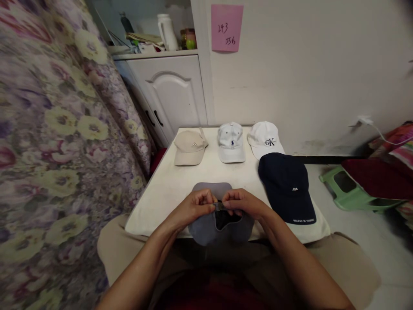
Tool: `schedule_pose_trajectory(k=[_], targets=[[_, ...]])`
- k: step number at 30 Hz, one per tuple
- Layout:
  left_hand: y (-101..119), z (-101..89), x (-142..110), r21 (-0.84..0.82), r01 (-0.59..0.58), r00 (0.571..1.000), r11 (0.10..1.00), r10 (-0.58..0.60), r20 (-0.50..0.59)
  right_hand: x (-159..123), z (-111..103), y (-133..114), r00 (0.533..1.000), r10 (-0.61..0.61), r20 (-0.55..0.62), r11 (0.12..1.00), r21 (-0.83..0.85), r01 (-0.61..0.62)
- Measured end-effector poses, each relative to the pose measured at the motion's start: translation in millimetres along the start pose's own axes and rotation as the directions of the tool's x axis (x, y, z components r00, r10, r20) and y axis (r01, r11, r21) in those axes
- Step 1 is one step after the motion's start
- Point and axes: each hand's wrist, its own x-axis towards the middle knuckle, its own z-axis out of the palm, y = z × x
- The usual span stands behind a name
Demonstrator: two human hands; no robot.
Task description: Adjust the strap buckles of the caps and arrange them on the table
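Table (155, 204), cream cloth cover. Back row, left to right: beige baseball cap (189, 148), small dark logo; pale blue-grey baseball cap (231, 142), navy polo-player emblem; white baseball cap (262, 137), black monogram. Right side, nearer: navy baseball cap (285, 185), white emblem, white brim lettering, brim toward near right corner, crown overlapping white brim in view.

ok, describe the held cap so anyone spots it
Find the cream tabletop below the pink note. At its near edge, the left hand and right hand hold a gray baseball cap by its back strap. Unlike the beige cap, pale blue cap, white cap and navy cap, it shows its back opening.
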Motion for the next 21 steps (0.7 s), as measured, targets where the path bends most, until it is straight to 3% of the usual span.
schedule_pose_trajectory(k=[14,21], targets=[[-1.5,-0.4,-0.9,0.091,0.033,0.999,0.995,-0.032,-0.016,1.9,6.4,-0.5,1.000,-0.018,-0.022,0.995,0.100,0.020],[-4.5,1.8,2.3,0.154,-0.007,1.000,0.988,0.010,-0.018,0.0,9.1,-2.5,0.996,-0.048,-0.078,0.996,-0.083,0.042]])
